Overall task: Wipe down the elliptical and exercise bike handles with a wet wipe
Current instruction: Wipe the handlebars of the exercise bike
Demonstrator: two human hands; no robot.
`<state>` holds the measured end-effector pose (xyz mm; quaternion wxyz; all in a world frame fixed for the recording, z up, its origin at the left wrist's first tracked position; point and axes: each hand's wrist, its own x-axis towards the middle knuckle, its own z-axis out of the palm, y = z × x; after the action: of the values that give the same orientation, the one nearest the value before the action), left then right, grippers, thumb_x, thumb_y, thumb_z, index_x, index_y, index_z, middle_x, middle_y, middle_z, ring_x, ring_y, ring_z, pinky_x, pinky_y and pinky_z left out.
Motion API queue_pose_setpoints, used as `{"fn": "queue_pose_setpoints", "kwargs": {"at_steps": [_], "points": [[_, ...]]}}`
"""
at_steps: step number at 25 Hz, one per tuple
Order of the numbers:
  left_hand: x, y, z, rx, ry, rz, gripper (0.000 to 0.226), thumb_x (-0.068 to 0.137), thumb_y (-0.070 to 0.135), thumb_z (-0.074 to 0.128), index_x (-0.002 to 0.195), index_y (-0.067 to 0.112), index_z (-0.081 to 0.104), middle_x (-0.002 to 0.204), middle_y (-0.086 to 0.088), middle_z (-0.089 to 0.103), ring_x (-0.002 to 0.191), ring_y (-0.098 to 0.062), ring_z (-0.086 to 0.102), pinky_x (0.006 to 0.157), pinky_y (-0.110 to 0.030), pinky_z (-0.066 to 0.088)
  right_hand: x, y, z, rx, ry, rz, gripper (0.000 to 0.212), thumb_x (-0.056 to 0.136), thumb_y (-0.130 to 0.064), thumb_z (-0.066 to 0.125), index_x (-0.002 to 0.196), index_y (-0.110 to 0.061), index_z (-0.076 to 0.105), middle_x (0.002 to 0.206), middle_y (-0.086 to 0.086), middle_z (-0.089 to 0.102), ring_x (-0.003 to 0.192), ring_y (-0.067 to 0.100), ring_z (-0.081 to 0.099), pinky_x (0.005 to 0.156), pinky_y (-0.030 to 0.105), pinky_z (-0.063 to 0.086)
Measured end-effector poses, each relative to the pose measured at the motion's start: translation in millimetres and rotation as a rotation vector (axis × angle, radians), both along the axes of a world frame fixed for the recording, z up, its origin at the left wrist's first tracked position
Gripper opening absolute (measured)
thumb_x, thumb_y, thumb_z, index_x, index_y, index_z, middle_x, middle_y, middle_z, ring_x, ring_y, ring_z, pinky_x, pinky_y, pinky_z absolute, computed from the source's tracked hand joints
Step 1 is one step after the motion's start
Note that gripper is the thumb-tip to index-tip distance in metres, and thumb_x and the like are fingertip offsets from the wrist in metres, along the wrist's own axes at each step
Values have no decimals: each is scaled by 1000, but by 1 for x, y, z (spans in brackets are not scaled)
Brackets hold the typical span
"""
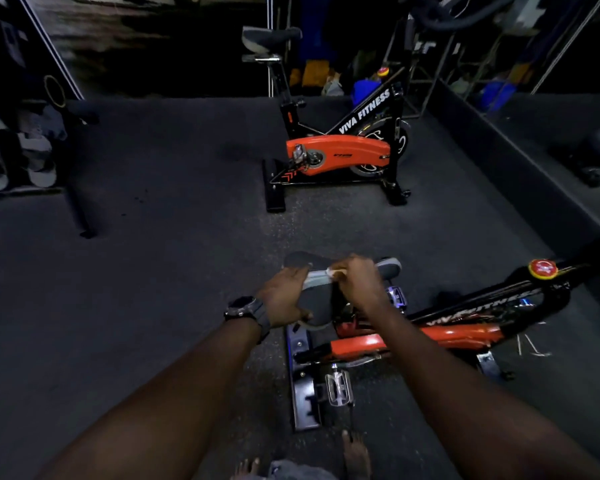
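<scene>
An orange and black exercise bike (430,336) stands right below me. Its dark saddle (317,299) with a grey edge is between my hands. My left hand (284,299), with a watch on the wrist, grips the saddle's left side, thumb under its near edge. My right hand (359,278) pinches a small whitish wet wipe (333,272) against the saddle's grey edge. The bike's handles are out of view to the right. A second exercise bike (340,154) of the same make stands farther back on the floor.
Dark rubber floor (170,237) all around. The near bike's pedal (338,388) and base bar (303,386) lie close to my bare feet (355,455). Another machine's frame (73,168) stands at the left. A raised ledge (516,174) runs along the right. Clutter fills the back wall.
</scene>
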<state>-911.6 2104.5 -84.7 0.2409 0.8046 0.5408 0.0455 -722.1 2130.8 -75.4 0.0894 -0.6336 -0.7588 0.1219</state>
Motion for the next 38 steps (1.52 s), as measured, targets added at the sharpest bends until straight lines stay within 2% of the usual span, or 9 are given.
{"fn": "queue_pose_setpoints", "kwargs": {"at_steps": [4, 8, 11, 15, 19, 22, 26, 32, 38], "points": [[-8, -5, 4, 18, -3, -94, 96, 79, 27, 77, 153, 5, 21, 156, -16, 31, 144, -28, 29, 115, -28, 21, -42, -49, -1, 3, -34, 249, 16, 70, -5, 72, 84, -10, 75, 85, 15, 71, 78, 31, 69, 67, 31, 50], [-12, -5, 6, 5, 28, -152, 90, 82, 25, 73, 153, 4, 21, 159, -16, 26, 147, -28, 25, 119, -29, 18, -18, -43, 3, 80, 2, -114, 24, 81, -7, 62, 99, -17, 76, 100, 13, 71, 91, 32, 69, 76, 36, 52], [-11, -3, 3, 45, 11, -151, 82, 84, 22, 68, 152, 4, 25, 157, -16, 30, 146, -28, 28, 118, -27, 16, -43, -77, -7, -1, -17, 170, 19, 87, -17, 66, 104, -16, 75, 101, 12, 69, 92, 30, 67, 75, 35, 52], [-14, 0, -1, 79, 18, -173, 83, 83, 23, 69, 152, 4, 27, 156, -15, 32, 145, -27, 29, 117, -26, 17, -16, -76, -25, 105, 132, -265, 25, 85, -13, 60, 103, -20, 75, 99, 10, 69, 91, 31, 67, 78, 35, 54], [-16, 2, -7, 78, 32, -190, 84, 85, 28, 69, 153, 7, 24, 158, -13, 30, 146, -27, 28, 120, -29, 20, -39, -103, -32, 56, 74, 90, 28, 86, -8, 59, 107, -19, 72, 101, 7, 66, 91, 29, 66, 76, 34, 55], [-18, 1, -7, 59, 51, -216, 88, 85, 24, 70, 154, 6, 18, 160, -13, 23, 149, -27, 21, 121, -31, 18, -22, -95, -31, 130, 240, -243, 30, 80, -3, 66, 103, -20, 75, 98, 6, 68, 88, 27, 67, 77, 30, 52], [-14, 0, -6, 58, 62, -193, 87, 84, 18, 69, 154, 6, 18, 161, -13, 22, 149, -26, 20, 121, -29, 16, -42, -104, -32, 77, 10, 180, 20, 81, -9, 66, 98, -16, 74, 95, 8, 65, 88, 30, 65, 74, 34, 54], [-20, -1, -7, 57, -15, -39, 64, 80, 11, 64, 139, 8, 40, 136, -14, 48, 126, -32, 48, 103, -36, 42, -67, -54, -2, 114, 37, 69, 13, 77, -11, 65, 86, -7, 74, 86, 17, 67, 79, 35, 66, 71, 36, 51], [-27, 0, -8, 15, -75, -24, 67, 84, 13, 60, 145, 16, 34, 140, -10, 44, 122, -34, 51, 98, -41, 47, -55, -9, -13, 59, -139, -58, 20, 91, -22, 57, 103, -15, 72, 105, 7, 67, 91, 25, 68, 75, 31, 51]]}}
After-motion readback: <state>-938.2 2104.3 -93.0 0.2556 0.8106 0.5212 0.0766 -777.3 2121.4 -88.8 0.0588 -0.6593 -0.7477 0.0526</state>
